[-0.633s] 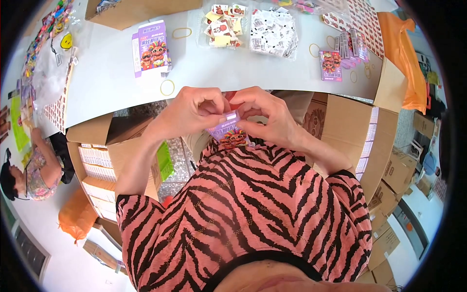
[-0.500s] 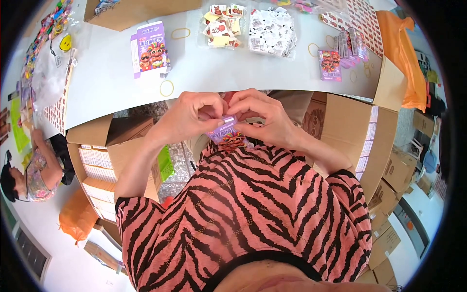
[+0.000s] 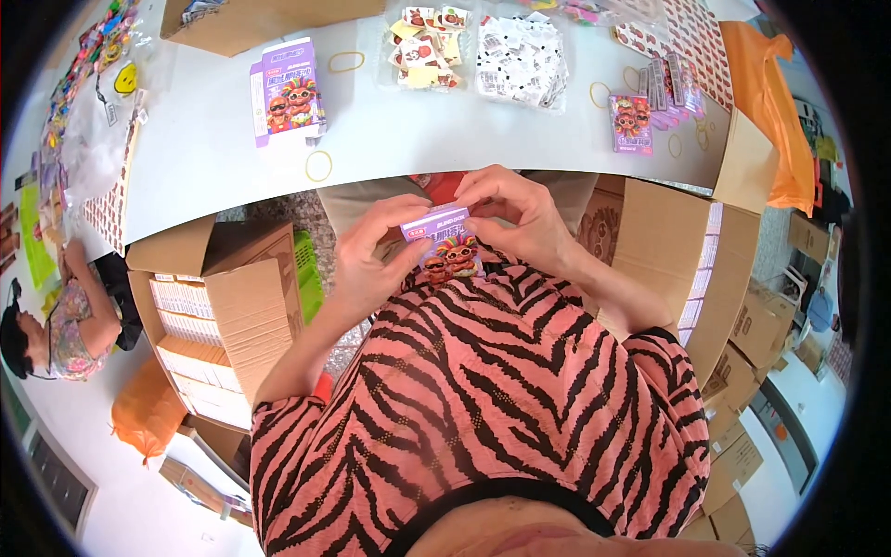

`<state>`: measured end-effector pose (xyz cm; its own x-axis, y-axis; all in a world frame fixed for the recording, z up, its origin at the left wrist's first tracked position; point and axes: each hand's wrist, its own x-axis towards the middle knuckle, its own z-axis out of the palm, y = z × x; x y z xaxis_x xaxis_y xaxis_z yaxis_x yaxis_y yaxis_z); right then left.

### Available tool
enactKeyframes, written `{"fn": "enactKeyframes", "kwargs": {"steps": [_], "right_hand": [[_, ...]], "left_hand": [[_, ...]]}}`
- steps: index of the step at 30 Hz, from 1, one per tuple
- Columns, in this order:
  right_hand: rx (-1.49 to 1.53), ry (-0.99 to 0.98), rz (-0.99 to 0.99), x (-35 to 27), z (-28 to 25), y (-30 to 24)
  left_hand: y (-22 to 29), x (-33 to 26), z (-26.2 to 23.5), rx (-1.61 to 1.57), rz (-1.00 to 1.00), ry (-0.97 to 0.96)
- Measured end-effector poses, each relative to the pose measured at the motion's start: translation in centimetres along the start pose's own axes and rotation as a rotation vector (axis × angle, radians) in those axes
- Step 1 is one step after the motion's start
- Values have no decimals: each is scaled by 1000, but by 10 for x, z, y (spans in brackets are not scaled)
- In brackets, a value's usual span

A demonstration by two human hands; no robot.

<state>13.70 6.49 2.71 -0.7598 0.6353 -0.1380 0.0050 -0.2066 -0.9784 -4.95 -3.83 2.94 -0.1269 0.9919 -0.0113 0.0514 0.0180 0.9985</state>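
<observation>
A small purple box [image 3: 449, 252] with cartoon figures on its front is held in front of my chest, just off the table's near edge. My left hand [image 3: 379, 249] grips its left side, thumb on the front face. With finger and thumb, my right hand [image 3: 513, 219] pinches the upper right corner at the top edge. What lies inside the box cannot be seen. On the table [image 3: 390, 130] a stack of similar flat purple boxes [image 3: 292, 97] lies to the left. Another small purple box [image 3: 632, 126] is at the right.
Clear bags of printed cards [image 3: 427, 54] and white packets [image 3: 521, 63] lie at the back. Yellow rubber bands [image 3: 318, 166] are scattered about. Open cartons stand at left [image 3: 243, 302] and right [image 3: 650, 237], below table height. A co-worker [image 3: 74, 325] sits at far left.
The box has come up slightly and now shows more of its front. My left hand has shifted down its left side, and my right hand has moved to its top right corner.
</observation>
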Motion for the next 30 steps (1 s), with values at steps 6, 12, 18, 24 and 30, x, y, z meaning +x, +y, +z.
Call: {"fn": "enactKeyframes", "kwargs": {"steps": [6, 12, 18, 24, 30], "right_hand": [[127, 38, 104, -6, 5, 3], [193, 51, -29, -5, 5, 13], [-29, 111, -74, 7, -7, 0], [-938, -31, -774, 11, -14, -8], [-545, 141, -238, 1, -20, -25]], "left_hand": [[-12, -7, 6, -101, -26, 98], [-8, -1, 6, -44, 5, 48], [-19, 23, 7, -232, -116, 215], [-26, 36, 16, -395, -330, 164], [-2, 30, 26, -238, -113, -3]]}}
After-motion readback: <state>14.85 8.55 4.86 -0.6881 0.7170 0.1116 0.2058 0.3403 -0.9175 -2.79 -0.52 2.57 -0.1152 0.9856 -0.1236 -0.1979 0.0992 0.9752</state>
